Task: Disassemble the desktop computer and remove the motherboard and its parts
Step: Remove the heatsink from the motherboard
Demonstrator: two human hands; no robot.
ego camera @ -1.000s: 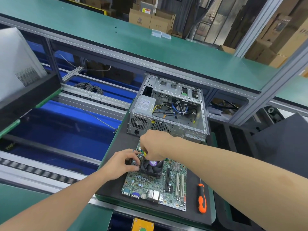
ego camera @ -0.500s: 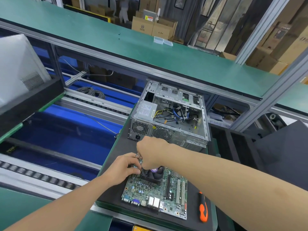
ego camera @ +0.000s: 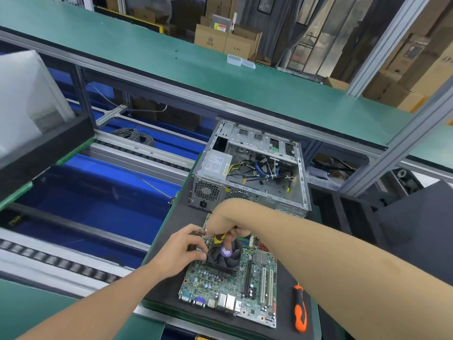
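The green motherboard lies flat on a black mat in front of the open metal computer case. A black CPU fan with a purple hub sits on the board's far left part. My left hand holds the fan's left side, fingers curled against it. My right hand reaches over the fan's far edge and grips a small tool with a yellow handle, whose tip is hidden.
An orange and black screwdriver lies on the mat right of the board. Loose cables fill the case. A blue conveyor channel runs to the left, a green shelf crosses behind, and black foam trays stand at the right.
Both hands stay at the fan's far left corner, shifting slightly. The yellow-handled tool under my right hand shows more clearly now. The camera has tilted a little.
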